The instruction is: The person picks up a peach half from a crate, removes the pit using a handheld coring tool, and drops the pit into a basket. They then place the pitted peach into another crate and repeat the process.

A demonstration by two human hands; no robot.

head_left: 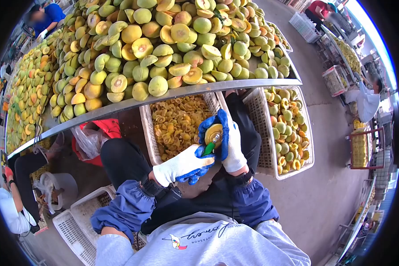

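Observation:
In a white glove with blue coated fingers, my left hand is closed around the green handle of a small coring tool. The tool's shiny metal end rests against the cut face of a peach half. My right hand, gloved the same way, grips that peach half, its yellow cut side turned toward the tool. Both hands are held above my lap, over the near edge of a white crate of yellow-brown fruit scraps. The tool's tip is partly hidden at the fruit.
A metal-edged table heaped with halved peaches spans the front. At right stands a crate of peach halves; at left are a red container, a white bucket and another crate. Other people work nearby.

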